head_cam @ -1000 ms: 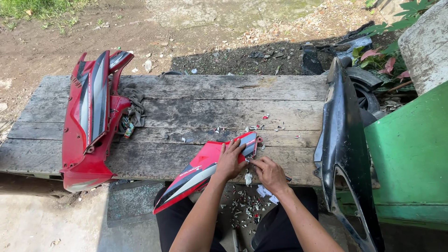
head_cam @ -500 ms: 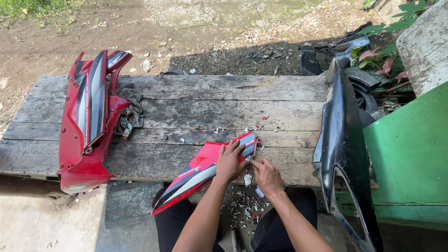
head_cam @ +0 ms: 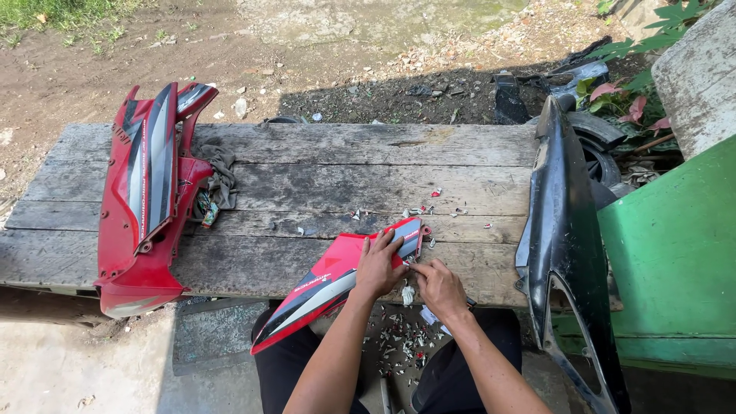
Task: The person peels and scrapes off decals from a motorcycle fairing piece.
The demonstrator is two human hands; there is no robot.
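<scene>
1. Left hand [head_cam: 377, 266] presses flat, fingers together, on the red fairing panel [head_cam: 337, 280] overhanging the wooden table [head_cam: 307, 176] edge
2. Right hand [head_cam: 438, 286] pinches at its sticker edge; the sticker may tear, or the panel slip

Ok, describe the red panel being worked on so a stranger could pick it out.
Find the weathered wooden bench. At its near edge, the left hand presses down a small red panel, the right hand beside it. Unlike the bigger red fairing at the bench's left end, it overhangs the edge.
</scene>
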